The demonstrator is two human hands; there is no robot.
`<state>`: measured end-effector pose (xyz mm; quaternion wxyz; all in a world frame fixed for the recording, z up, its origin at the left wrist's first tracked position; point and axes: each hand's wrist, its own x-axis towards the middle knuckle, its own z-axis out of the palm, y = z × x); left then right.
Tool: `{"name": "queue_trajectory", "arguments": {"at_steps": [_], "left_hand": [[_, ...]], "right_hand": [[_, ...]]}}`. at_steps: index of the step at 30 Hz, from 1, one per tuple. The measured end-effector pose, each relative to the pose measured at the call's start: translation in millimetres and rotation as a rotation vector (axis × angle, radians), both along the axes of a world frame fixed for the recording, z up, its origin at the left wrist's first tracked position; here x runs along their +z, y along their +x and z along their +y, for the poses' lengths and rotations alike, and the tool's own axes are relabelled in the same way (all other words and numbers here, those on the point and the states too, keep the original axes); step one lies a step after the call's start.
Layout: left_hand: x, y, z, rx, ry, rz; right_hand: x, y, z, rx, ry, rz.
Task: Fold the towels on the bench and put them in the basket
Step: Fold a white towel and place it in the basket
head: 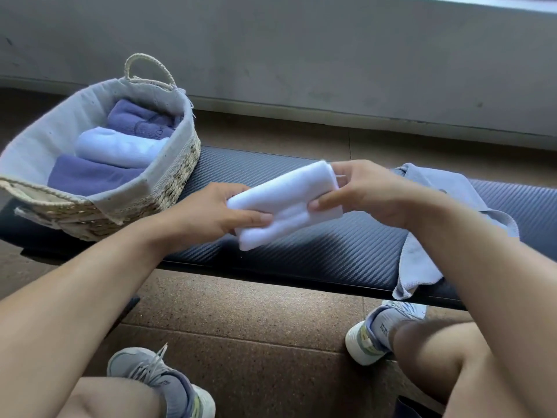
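Note:
A folded white towel (286,203) hangs just above the black bench (331,248), held at both ends. My left hand (217,212) grips its left end and my right hand (364,191) pinches its right end. A woven basket (177,176) with a grey cloth lining stands on the bench's left end. Inside it lie a purple towel (87,176), a pale blue towel (120,147) and another purple towel (138,119), all folded. A grey towel (446,188) lies unfolded on the bench at the right, partly hidden by my right arm and drooping over the front edge.
The bench runs left to right in front of a grey wall (301,49). My two feet in grey shoes (156,375) (379,330) rest on the brown speckled floor (256,309) below the bench, with my knees at the bottom of the view.

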<state>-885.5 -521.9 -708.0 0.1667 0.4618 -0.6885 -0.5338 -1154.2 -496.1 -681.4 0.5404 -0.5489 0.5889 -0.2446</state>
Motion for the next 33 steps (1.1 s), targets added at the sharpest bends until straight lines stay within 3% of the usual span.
{"name": "queue_trajectory", "arguments": {"at_steps": [4, 8, 12, 15, 20, 23, 25, 28, 31, 33], "left_hand": [[10, -3, 14, 0.056, 0.143, 0.212], [10, -6, 30, 0.199, 0.144, 0.289], [11, -7, 43, 0.194, 0.172, 0.270], [10, -7, 48, 0.240, 0.159, 0.252], [15, -8, 55, 0.496, 0.256, 0.428], [22, -5, 56, 0.529, 0.260, 0.473], [27, 0, 53, 0.586, 0.144, 0.454], [44, 14, 46, 0.702, -0.286, 0.291], [65, 50, 30, 0.796, -0.680, 0.264], [70, 88, 14, 0.885, -0.865, 0.100]], "right_hand": [[12, -1, 0, -0.111, 0.100, -0.359], [12, 24, 3, -0.365, 0.072, -0.518], [9, 46, 3, -0.522, 0.107, -0.665], [9, 53, 3, -0.475, 0.194, -0.737], [13, 71, 8, -0.193, 0.204, -0.567], [15, 89, 4, -0.113, 0.197, -0.565], [18, 101, -3, -0.172, 0.119, -0.573], [28, 114, -22, -0.283, -0.006, -0.582], [43, 134, -48, -0.218, -0.083, -0.497], [53, 159, -66, -0.170, -0.145, -0.436]]}}
